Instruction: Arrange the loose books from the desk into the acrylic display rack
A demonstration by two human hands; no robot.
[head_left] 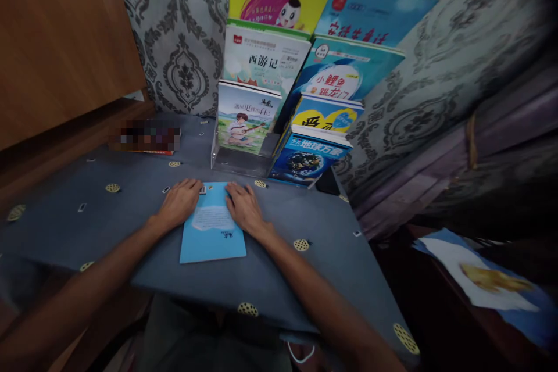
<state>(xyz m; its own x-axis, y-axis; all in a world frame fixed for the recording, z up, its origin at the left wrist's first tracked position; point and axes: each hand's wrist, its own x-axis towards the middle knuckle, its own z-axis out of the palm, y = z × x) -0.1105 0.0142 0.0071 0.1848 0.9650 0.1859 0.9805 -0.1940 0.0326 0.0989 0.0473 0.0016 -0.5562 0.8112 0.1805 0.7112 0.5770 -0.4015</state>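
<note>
A light blue book (213, 244) lies flat on the patterned grey-blue tablecloth (331, 267), near the table's front edge. Its showing face has a pale text patch and small dark lettering. My left hand (181, 202) rests at the book's upper left edge, fingers extended and lying flat. At the upper right edge lies my right hand (244, 204), its fingers spread a little over the cover. Neither hand is wrapped round the book. Just beyond them stands a clear acrylic holder (239, 161) with a book showing a seated figure (246, 119).
Behind, several upright books (270, 58) stand in tiers, with a blue globe book (305, 160) at the right front. A blurred-out item (148, 138) lies at the back left beside a wooden cabinet (65, 52). A dark flat object (326, 183) is by the right edge.
</note>
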